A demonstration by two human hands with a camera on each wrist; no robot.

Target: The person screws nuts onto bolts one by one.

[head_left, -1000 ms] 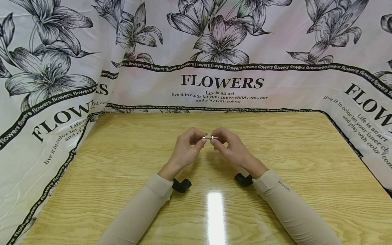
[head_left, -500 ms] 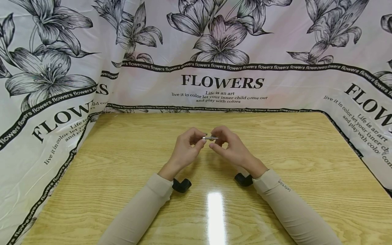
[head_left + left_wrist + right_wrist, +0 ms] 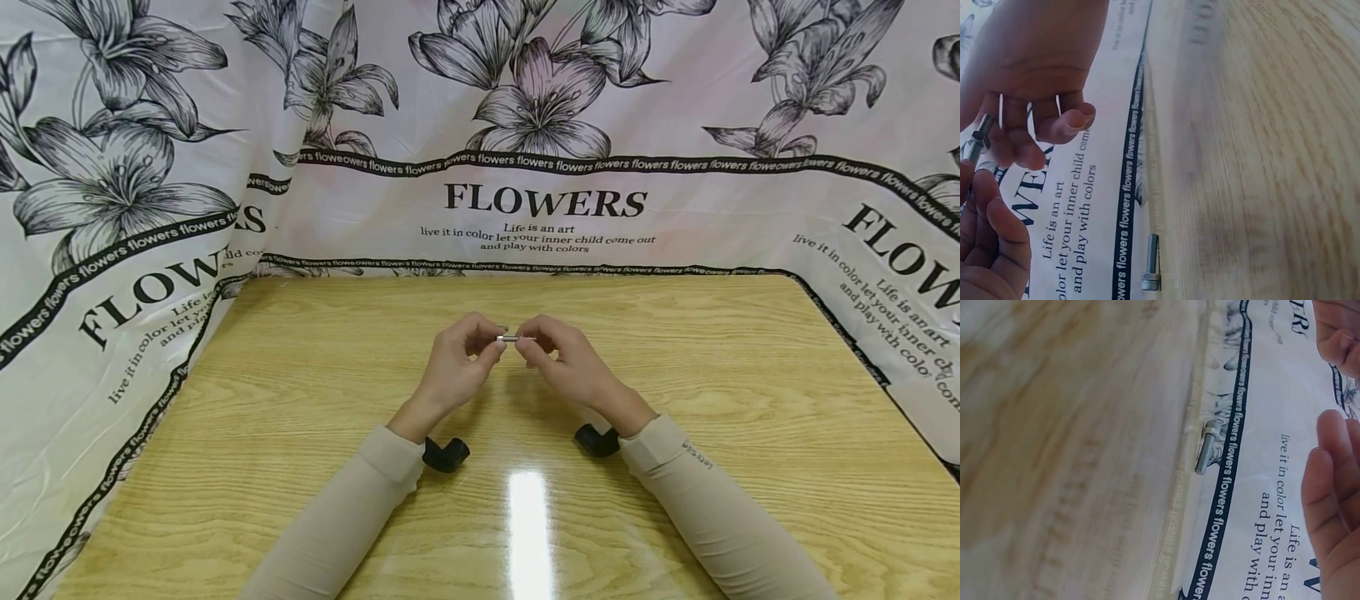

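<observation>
In the head view my left hand (image 3: 461,358) pinches the left end of a small metal bolt (image 3: 510,338), held level above the table. My right hand (image 3: 566,362) pinches the bolt's right part, where a nut (image 3: 980,144) shows in the left wrist view. From the head the nut is hidden by the right fingers. A second bolt (image 3: 1152,265) lies on the table beyond the hands, its thick head towards the left. The right wrist view also shows this second bolt (image 3: 1209,449); there the held bolt is out of frame.
A wood-grain table (image 3: 360,533) lies under both arms. Flower-printed cloth (image 3: 360,217) hangs along its back and sides. Black elbow-shaped pieces (image 3: 446,455) sit by both wrists.
Half a second ago my right fingers were spread apart around the nut, which showed between them. Now they have closed on it again. My left hand holds still.
</observation>
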